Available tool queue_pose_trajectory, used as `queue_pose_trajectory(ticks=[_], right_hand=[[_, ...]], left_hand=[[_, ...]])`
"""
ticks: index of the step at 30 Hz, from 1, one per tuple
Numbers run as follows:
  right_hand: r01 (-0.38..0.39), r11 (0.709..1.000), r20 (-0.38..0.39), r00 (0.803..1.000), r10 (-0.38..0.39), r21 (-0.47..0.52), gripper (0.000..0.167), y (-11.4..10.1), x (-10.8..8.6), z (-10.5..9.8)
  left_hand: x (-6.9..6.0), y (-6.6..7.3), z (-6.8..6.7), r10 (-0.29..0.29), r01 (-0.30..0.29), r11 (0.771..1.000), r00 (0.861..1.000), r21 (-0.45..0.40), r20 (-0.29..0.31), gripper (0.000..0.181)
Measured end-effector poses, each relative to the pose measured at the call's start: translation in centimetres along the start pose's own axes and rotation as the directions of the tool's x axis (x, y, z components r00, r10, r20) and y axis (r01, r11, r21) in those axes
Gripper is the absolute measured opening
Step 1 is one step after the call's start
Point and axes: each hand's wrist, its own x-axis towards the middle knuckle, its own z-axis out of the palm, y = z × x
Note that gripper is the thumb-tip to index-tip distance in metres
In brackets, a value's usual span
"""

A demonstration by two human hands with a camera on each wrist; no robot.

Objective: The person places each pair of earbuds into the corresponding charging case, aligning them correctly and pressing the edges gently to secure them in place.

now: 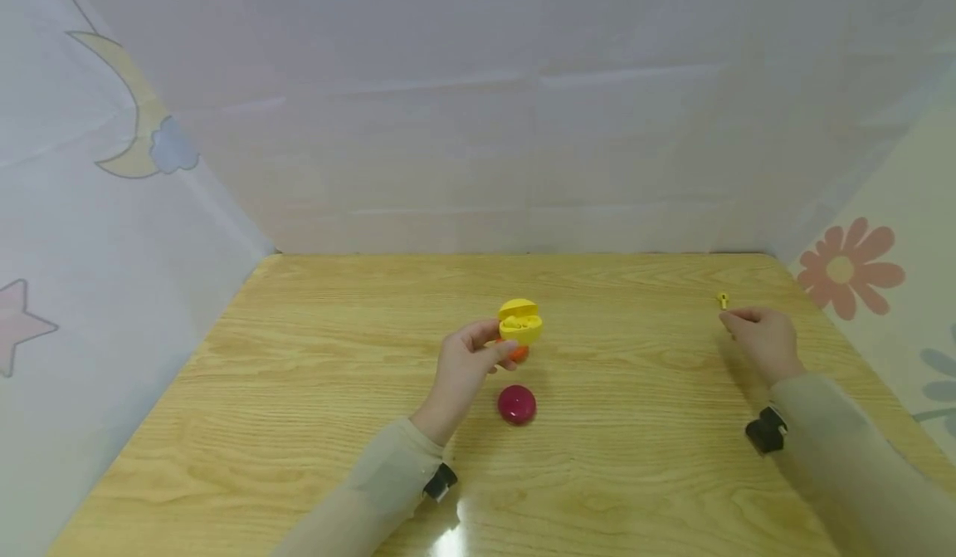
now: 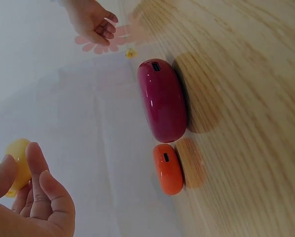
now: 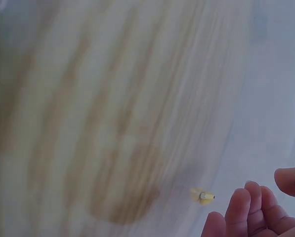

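My left hand (image 1: 465, 366) holds a yellow earbud case (image 1: 520, 333) between thumb and fingers, above the table, its lid raised. Something yellow sits inside the case, probably an earbud. In the left wrist view the same case (image 2: 20, 165) is partly covered by the fingers. Below it on the table are an orange case (image 1: 518, 354), partly hidden in the head view, and a dark magenta case (image 1: 517, 405). At the far right, a loose yellow earbud (image 1: 723, 300) lies just beyond the fingertips of my right hand (image 1: 765, 343). The right wrist view shows thumb and fingers apart, beside the earbud (image 3: 203, 196).
The wooden table (image 1: 336, 358) is bordered by hanging cloth (image 1: 448, 150) at the back and both sides. A dark device is strapped on each wrist. The magenta and orange cases (image 2: 168, 169) stand close together on the tabletop.
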Motion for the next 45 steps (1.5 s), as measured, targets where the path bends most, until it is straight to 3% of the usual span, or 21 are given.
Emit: queue_pose_trajectory(ticks=[9, 15, 31, 39, 45], right_hand=[[-0.069, 0.997, 0.011, 0.998, 0.069, -0.024, 0.049, 0.7, 1.3, -0.4], [-0.075, 0.995, 0.042, 0.996, 0.078, -0.060, 0.050, 1.3, 2.1, -0.6], [-0.146, 0.989, 0.073, 0.986, 0.148, -0.025, 0.056, 3.3, 4.9, -0.9], [-0.071, 0.987, 0.039, 0.996, 0.077, -0.143, 0.044, 2.8, 6.0, -0.8], [-0.029, 0.971, 0.041, 0.998, 0.040, -0.239, 0.041, 2.3, 6.8, -0.8]], left_hand=[[-0.1, -0.2, 0.0, -0.004, 0.004, 1.000, 1.000, 0.005, 0.002, 0.030], [-0.1, -0.2, 0.1, -0.013, 0.013, 1.000, 1.000, 0.004, 0.001, 0.031], [-0.3, -0.1, 0.1, -0.032, 0.032, 0.999, 0.999, -0.016, -0.006, 0.028], [-0.2, -0.1, 0.1, -0.027, 0.027, 1.000, 1.000, -0.014, 0.000, 0.030], [0.0, -0.1, 0.1, -0.018, 0.018, 1.000, 1.000, -0.004, -0.003, 0.030]])
